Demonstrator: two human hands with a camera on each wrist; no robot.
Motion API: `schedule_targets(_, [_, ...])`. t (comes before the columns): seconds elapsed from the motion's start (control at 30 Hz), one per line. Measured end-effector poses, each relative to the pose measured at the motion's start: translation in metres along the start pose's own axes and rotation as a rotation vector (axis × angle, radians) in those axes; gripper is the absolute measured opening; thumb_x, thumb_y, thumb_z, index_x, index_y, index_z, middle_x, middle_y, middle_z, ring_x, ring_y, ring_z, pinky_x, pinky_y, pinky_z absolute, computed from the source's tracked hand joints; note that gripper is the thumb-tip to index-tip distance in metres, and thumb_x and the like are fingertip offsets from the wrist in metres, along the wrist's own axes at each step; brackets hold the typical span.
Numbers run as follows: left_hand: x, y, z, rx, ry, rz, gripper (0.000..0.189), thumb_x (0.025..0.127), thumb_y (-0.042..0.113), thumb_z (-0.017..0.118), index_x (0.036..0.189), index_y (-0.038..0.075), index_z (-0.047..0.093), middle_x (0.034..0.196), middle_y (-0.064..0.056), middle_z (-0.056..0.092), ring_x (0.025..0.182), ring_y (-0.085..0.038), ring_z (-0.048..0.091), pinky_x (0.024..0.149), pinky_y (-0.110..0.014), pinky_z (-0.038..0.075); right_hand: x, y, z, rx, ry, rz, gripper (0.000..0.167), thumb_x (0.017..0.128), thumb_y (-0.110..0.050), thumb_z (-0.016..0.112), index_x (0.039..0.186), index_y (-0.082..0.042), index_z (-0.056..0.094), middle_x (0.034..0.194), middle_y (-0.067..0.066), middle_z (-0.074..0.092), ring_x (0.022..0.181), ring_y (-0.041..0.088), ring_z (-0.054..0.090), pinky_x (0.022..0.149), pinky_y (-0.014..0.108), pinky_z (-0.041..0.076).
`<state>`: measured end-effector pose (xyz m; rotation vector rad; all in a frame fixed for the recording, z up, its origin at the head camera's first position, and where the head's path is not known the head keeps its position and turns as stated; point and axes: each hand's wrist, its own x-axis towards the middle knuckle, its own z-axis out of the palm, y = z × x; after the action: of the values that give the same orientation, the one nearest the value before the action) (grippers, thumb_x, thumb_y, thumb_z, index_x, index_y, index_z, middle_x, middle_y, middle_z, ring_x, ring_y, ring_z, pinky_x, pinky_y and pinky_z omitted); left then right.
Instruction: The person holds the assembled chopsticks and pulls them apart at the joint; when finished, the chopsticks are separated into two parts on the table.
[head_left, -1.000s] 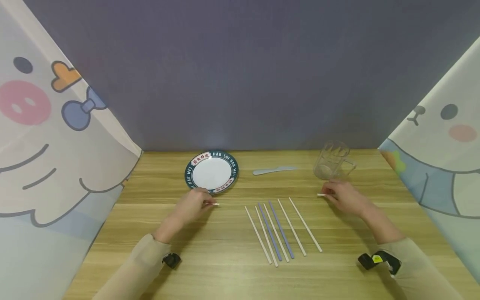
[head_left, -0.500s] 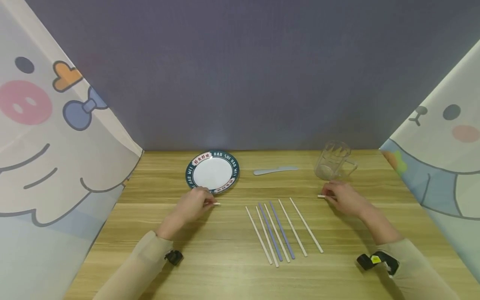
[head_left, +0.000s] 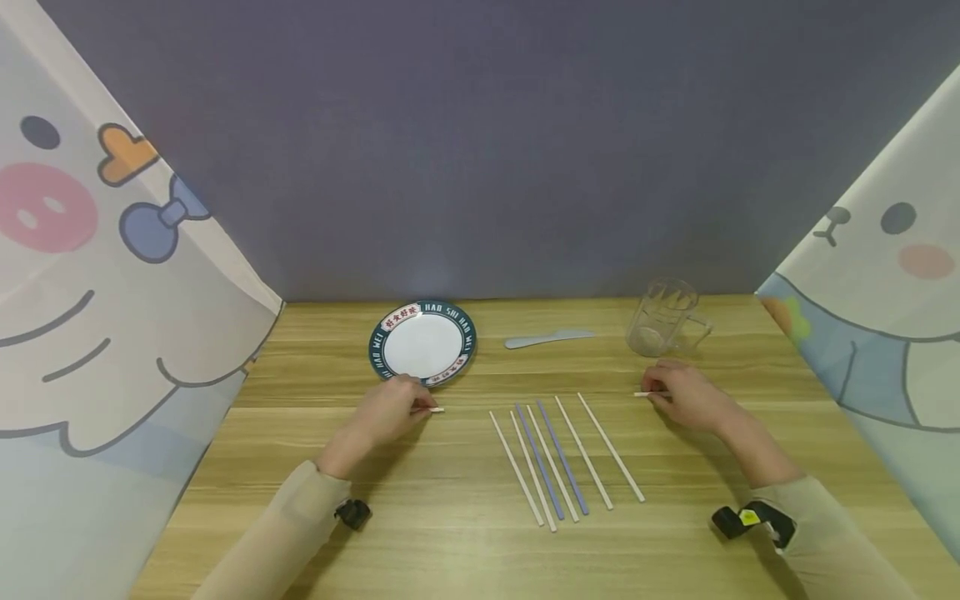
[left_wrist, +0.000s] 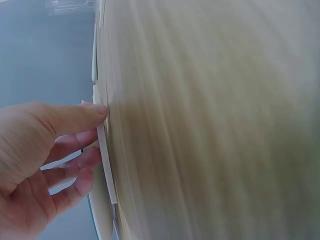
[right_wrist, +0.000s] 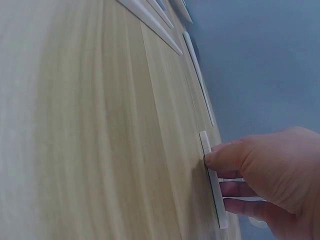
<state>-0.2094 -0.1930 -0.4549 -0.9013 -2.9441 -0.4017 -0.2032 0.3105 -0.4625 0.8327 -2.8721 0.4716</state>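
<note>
Left hand is pinching a white stick, right hand a second stick; positioning is apparently proceeding, the next move seemingly calling for steady grip.

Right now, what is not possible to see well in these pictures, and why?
Head view: the left hand covers part of the left stick and a little of the plate.
Head view: the right hand covers part of the right stick.
Right wrist view: the top edge cuts off a long white stick.
Left wrist view: blur softens the grain of the tabletop.
</note>
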Motion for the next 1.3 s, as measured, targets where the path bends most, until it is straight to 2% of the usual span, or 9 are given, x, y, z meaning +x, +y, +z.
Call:
schedule_targets(0.33, [0.001, 0.006, 0.0, -0.01, -0.029, 0.01, 0.006, 0.091, 0.013, 0.084, 0.092, 0.018, 0.084, 0.089, 0.005, 0.076, 0.082, -0.009, 0.067, 0.072, -0.026, 0.059, 0.0, -0.006, -0.004, -0.001, -0.005, 0.013, 0.016, 0.088, -0.001, 0.081, 0.091, -0.012, 0.07, 0.089, -0.003, 0.064, 0.082, 0.013, 0.062, 0.071, 0.036, 0.056])
schedule_targets(0.47, [0.001, 0.008, -0.001, -0.023, -0.04, 0.019, 0.006, 0.09, 0.013, 0.085, 0.093, 0.018, 0.084, 0.091, 0.004, 0.078, 0.085, -0.011, 0.071, 0.078, -0.029, 0.062, 0.003, -0.013, -0.007, -0.013, 0.008, 0.005, 0.015, 0.088, -0.003, 0.081, 0.094, -0.014, 0.071, 0.092, -0.002, 0.067, 0.086, 0.018, 0.066, 0.076, 0.042, 0.059])
schedule_targets(0.6, [0.003, 0.015, -0.005, -0.023, -0.051, 0.033, 0.007, 0.09, 0.016, 0.084, 0.097, 0.019, 0.084, 0.097, 0.005, 0.08, 0.092, -0.014, 0.075, 0.087, -0.035, 0.064, 0.008, -0.024, -0.01, 0.001, 0.035, -0.001, 0.015, 0.089, -0.005, 0.081, 0.095, -0.015, 0.071, 0.091, -0.004, 0.067, 0.085, 0.016, 0.066, 0.075, 0.04, 0.059])
schedule_targets(0.8, [0.01, 0.031, -0.014, -0.003, -0.013, 0.089, 0.011, 0.092, 0.014, 0.082, 0.103, 0.014, 0.083, 0.099, 0.002, 0.08, 0.09, -0.014, 0.075, 0.085, -0.032, 0.064, 0.021, -0.057, -0.011, 0.053, 0.1, -0.072, 0.014, 0.087, -0.001, 0.081, 0.095, -0.01, 0.073, 0.086, -0.004, 0.067, 0.077, 0.01, 0.062, 0.067, 0.028, 0.054])
schedule_targets(0.9, [0.013, 0.041, -0.015, -0.014, 0.012, 0.121, 0.012, 0.092, 0.011, 0.082, 0.104, 0.013, 0.083, 0.098, 0.001, 0.079, 0.088, -0.014, 0.074, 0.082, -0.03, 0.063, 0.026, -0.078, -0.005, 0.085, 0.101, -0.104, 0.014, 0.088, 0.0, 0.079, 0.097, -0.009, 0.073, 0.087, -0.004, 0.068, 0.077, 0.01, 0.061, 0.066, 0.026, 0.053])
schedule_targets(1.0, [0.017, 0.053, -0.013, -0.044, 0.026, 0.174, 0.013, 0.091, 0.009, 0.082, 0.104, 0.011, 0.082, 0.1, -0.001, 0.08, 0.086, -0.014, 0.073, 0.079, -0.027, 0.062, 0.029, -0.099, 0.003, 0.112, 0.093, -0.118, 0.013, 0.089, -0.001, 0.079, 0.099, -0.009, 0.073, 0.09, -0.003, 0.069, 0.079, 0.011, 0.062, 0.067, 0.025, 0.055])
schedule_targets(1.13, [0.021, 0.07, -0.01, -0.089, 0.005, 0.233, 0.015, 0.092, 0.008, 0.081, 0.107, 0.009, 0.081, 0.105, -0.004, 0.081, 0.079, -0.011, 0.071, 0.076, -0.024, 0.061, 0.03, -0.129, 0.016, 0.169, 0.068, -0.118, 0.011, 0.092, -0.003, 0.078, 0.1, -0.01, 0.073, 0.094, -0.003, 0.069, 0.082, 0.011, 0.064, 0.07, 0.024, 0.057])
schedule_targets(1.23, [0.021, 0.081, -0.008, -0.11, -0.013, 0.258, 0.017, 0.091, 0.008, 0.082, 0.108, 0.008, 0.081, 0.107, -0.005, 0.081, 0.083, -0.013, 0.072, 0.079, -0.024, 0.061, 0.03, -0.149, 0.024, 0.21, 0.029, -0.127, 0.01, 0.093, -0.005, 0.077, 0.1, -0.011, 0.073, 0.095, -0.004, 0.069, 0.083, 0.011, 0.064, 0.071, 0.023, 0.057])
schedule_targets(1.3, [0.02, 0.087, -0.006, -0.105, -0.027, 0.269, 0.017, 0.091, 0.01, 0.082, 0.108, 0.009, 0.082, 0.108, -0.003, 0.081, 0.092, -0.014, 0.074, 0.082, -0.025, 0.062, 0.03, -0.16, 0.028, 0.237, -0.007, -0.134, 0.009, 0.094, -0.006, 0.077, 0.1, -0.012, 0.072, 0.094, -0.005, 0.069, 0.082, 0.009, 0.064, 0.07, 0.021, 0.055])
